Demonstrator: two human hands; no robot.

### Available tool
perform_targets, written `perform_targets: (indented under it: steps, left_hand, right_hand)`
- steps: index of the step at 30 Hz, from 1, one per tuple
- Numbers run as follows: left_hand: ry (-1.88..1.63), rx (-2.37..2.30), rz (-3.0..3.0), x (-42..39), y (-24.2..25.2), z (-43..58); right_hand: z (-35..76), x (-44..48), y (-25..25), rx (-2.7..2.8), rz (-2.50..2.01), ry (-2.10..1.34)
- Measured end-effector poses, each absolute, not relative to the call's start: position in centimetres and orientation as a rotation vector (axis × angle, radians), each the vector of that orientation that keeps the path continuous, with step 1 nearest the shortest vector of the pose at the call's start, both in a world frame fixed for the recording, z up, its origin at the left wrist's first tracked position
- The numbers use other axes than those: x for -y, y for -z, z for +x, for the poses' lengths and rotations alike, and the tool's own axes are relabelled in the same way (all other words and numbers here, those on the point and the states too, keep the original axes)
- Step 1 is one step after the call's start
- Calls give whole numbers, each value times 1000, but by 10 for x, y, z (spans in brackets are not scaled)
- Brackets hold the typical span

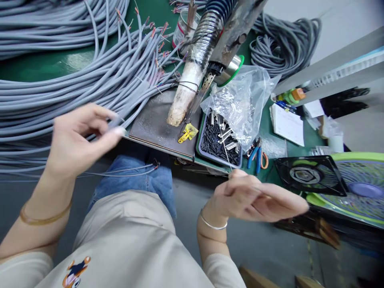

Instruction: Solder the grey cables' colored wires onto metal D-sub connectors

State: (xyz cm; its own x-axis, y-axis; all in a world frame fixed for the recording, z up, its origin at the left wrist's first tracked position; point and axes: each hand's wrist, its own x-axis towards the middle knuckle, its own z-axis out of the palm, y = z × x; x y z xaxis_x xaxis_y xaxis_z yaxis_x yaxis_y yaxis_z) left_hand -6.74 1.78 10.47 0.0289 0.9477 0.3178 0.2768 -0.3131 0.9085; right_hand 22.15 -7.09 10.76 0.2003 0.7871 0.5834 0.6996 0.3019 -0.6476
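My left hand (79,138), blurred by motion, is at the near edge of a bundle of grey cables (90,94). Its thumb and forefinger close on what looks like a smeared grey cable (119,121). Lower right, my right hand (255,197) pinches a thin silvery solder wire (225,150), its other fingers stretched out. The wire runs up across a tray (220,161) of black sleeves and metal connectors. Between my hands, a soldering iron (207,86) points down over a dark board (153,126), beside a yellow clip-like piece (187,134).
A whitish-tipped flexible duct (186,88) hangs beside the iron. Behind are a green-rimmed spool (232,72) and a plastic bag (246,100). Blue-handled pliers (255,158), a black fan (310,175) and a green-rimmed basket (363,160) stand right. Two cables (135,171) hang over my lap.
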Motion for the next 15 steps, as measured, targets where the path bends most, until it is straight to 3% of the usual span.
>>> perform_targets:
  steps: [3,5,9,15]
  left_hand:
    - [-615,-630,1657,-2,-122,-40]
    - [-464,-537,1455,5,-122,-15]
    - [-565,-682,1047,12,-99,26]
    - [-808,-822,1087,16,-69,34]
  right_hand:
    - [214,66,-114,1497,-1437,-137]
    - [210,65,-119,1452,-1420,-129]
    - [205,67,-118,1214,-1267,-14]
    - [213,61,-87,1231,-1526,-405]
